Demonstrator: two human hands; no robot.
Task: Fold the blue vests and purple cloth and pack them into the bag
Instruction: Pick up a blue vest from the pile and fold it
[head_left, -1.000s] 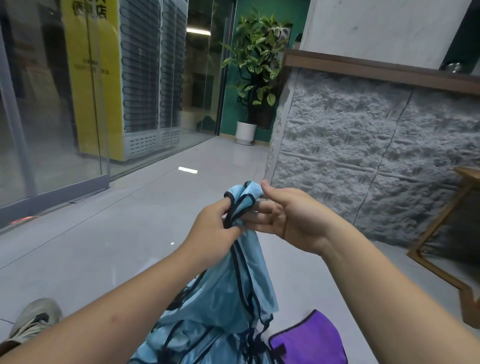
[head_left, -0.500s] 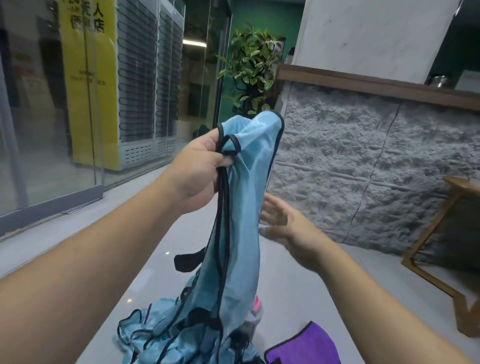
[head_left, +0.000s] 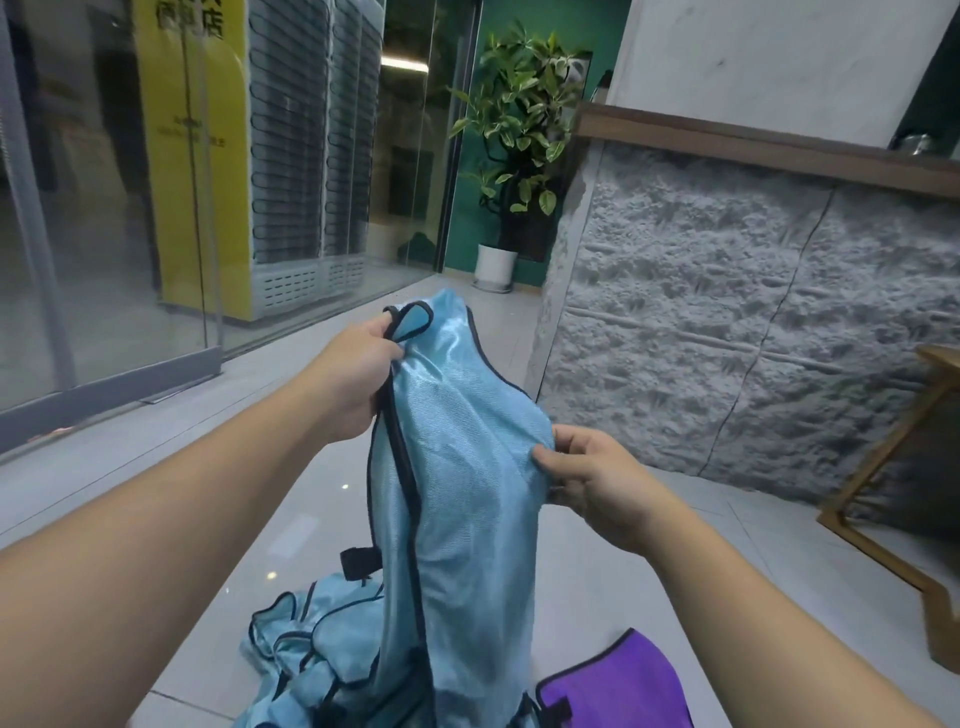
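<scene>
The person is holding one blue vest (head_left: 457, 447) up in the air with both hands, above the grey tiled floor (head_left: 156, 467). The left hand (head_left: 358, 371) is gripping the vest at its top, beside a black-trimmed shoulder loop; the fingers are curling round the bunched fabric and trim, with the thumb lying on the near side. The right hand (head_left: 592, 475) is sitting lower and to the right, pinching the vest's right edge between thumb and curled fingers, pulling that edge slightly outward. The vest is hanging lengthwise between the two grips, its black binding running down the left side, and its lower end is reaching down into the pile below.

That pile of further blue vests (head_left: 311, 660) is lying crumpled on the floor directly beneath the held one, touching it. The purple cloth (head_left: 618, 691), edged in black, is lying on the floor just beside the pile on its right. The bag is not identifiable in this view.

A potted plant (head_left: 514, 150) is standing in the far corner against a green wall. A rough grey stone-faced counter (head_left: 753, 322) is rising on the right, with a wooden frame (head_left: 883, 467) standing against it. Glass panels (head_left: 104, 208) are lining the left side.
</scene>
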